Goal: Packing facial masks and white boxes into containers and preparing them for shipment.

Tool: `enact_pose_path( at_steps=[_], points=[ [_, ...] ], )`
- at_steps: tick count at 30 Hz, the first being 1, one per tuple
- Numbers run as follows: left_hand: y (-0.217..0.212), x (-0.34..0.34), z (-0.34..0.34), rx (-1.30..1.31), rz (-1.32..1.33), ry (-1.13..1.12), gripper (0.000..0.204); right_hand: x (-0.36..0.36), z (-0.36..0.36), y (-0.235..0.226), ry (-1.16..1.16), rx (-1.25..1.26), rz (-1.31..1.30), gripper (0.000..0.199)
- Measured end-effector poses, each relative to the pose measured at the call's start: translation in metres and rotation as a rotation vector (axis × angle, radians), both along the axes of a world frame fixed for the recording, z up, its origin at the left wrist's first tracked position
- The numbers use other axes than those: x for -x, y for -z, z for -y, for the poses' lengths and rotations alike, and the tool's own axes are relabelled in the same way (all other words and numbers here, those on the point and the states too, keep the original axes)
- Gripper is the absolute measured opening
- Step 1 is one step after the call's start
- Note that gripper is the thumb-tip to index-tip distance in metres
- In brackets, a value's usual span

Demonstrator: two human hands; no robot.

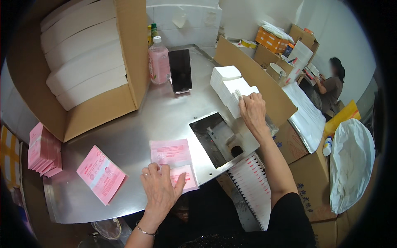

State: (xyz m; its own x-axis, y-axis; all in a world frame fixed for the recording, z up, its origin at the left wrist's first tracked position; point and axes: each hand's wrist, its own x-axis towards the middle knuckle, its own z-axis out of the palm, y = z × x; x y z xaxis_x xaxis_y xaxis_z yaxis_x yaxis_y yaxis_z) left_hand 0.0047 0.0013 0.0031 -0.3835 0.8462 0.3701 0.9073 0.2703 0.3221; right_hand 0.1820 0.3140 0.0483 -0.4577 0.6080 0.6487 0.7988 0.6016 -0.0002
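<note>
On the metal table lies a pink see-through plastic packet (168,151). My left hand (159,188) rests on its lower part with bent fingers and thumb, gripping it near a white insert with red print (184,177). To the right, my right hand (253,110) is closed at the near end of a row of folded white tissues (230,89), pinching some at the edge. The exact number pinched is hidden by the fingers. Another pink packet (101,175) lies flat to the left, and a stack of pink packets (43,151) stands at the table's left edge.
A rectangular opening (202,142) is cut into the tabletop. Below it, a box (252,186) holds a row of white and red packets. A large carton (105,120) of white bundles, a pink bottle (159,62) and a phone (180,72) stand behind. Another person (331,89) sits far right.
</note>
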Motion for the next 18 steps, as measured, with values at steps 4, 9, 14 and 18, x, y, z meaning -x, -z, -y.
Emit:
enact_pose_path(
  at_steps=[4,9,14,18],
  points=[
    [0.004,-0.003,-0.005,-0.002,-0.010,0.037,0.040,-0.008,0.005,0.002,-0.105,-0.094,-0.103,0.029],
    [0.003,-0.007,0.002,0.009,0.129,0.251,0.049,0.017,0.118,0.035,-0.691,-0.057,-0.077,0.043],
    [-0.007,0.005,0.007,-0.035,0.105,0.187,0.075,0.039,0.194,0.062,-0.946,0.092,0.127,0.036],
    [-0.010,-0.013,-0.007,-0.085,0.169,0.217,0.072,0.083,0.140,0.076,-0.585,0.257,0.280,0.020]
  ],
)
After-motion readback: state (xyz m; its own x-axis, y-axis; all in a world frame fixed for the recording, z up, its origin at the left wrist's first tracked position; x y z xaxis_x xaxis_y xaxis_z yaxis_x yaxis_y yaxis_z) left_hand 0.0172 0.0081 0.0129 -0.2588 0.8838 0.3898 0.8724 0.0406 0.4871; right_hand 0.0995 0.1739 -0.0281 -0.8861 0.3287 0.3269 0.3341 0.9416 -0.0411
